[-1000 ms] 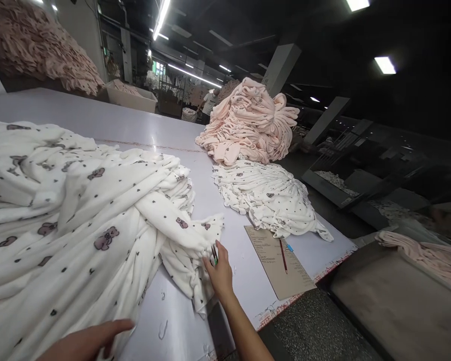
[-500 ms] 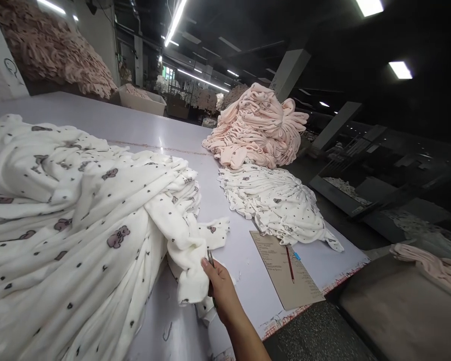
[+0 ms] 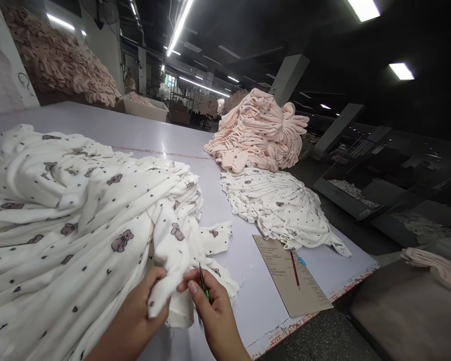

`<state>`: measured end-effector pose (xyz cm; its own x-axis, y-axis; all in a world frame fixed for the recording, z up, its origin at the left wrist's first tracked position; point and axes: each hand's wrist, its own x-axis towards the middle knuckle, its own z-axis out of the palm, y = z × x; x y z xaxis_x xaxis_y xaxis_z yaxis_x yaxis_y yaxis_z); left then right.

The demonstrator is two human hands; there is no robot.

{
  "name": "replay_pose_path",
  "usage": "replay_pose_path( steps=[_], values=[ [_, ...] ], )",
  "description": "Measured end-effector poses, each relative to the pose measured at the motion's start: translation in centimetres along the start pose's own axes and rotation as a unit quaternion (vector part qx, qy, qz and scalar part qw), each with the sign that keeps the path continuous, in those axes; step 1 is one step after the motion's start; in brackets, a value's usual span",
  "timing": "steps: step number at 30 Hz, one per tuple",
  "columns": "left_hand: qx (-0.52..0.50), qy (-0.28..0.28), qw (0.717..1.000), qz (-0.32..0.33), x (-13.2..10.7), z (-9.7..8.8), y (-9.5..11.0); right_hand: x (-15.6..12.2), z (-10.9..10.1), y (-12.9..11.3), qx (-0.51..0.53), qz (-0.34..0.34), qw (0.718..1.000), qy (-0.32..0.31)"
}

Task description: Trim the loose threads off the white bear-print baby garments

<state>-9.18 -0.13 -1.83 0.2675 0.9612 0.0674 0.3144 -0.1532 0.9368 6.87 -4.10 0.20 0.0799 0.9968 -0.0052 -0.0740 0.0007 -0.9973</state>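
A big heap of white fleece garments [image 3: 67, 210] printed with bears and hearts covers the left of the grey table [image 3: 143, 133]. My left hand [image 3: 143, 306] pinches a fold at the heap's near edge. My right hand [image 3: 210, 311] grips the same fold from the right, with small green-handled snips [image 3: 203, 287] held between its fingers. Both hands are closed on the cloth, close together at the table's near edge.
A smaller white printed stack [image 3: 281, 205] and a tall pink stack [image 3: 261, 130] lie further right. A brown paper sheet [image 3: 291, 276] with a red pen [image 3: 294, 262] rests near the table's right corner. Pink piles and a bin stand at the far left.
My left hand has come back into view and taken hold of the fold. My right hand pulled the cloth nearer, and the view shifted slightly left and down.
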Motion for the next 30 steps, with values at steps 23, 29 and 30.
replay_pose_path(
  steps=[23,29,30],
  values=[
    [-0.541,0.010,0.792,-0.282,-1.1,-0.5,0.2,-0.1,0.6,1.6,-0.270,-0.230,0.934,-0.030],
    [-0.167,0.135,0.968,-0.129,-1.5,-1.7,-1.2,0.3,0.0,0.8,-0.193,-0.071,0.978,0.041],
    [-0.103,0.156,0.981,-0.058,-1.6,-1.9,-1.6,0.3,-0.1,0.8,-0.181,-0.056,0.981,0.047]
  ],
)
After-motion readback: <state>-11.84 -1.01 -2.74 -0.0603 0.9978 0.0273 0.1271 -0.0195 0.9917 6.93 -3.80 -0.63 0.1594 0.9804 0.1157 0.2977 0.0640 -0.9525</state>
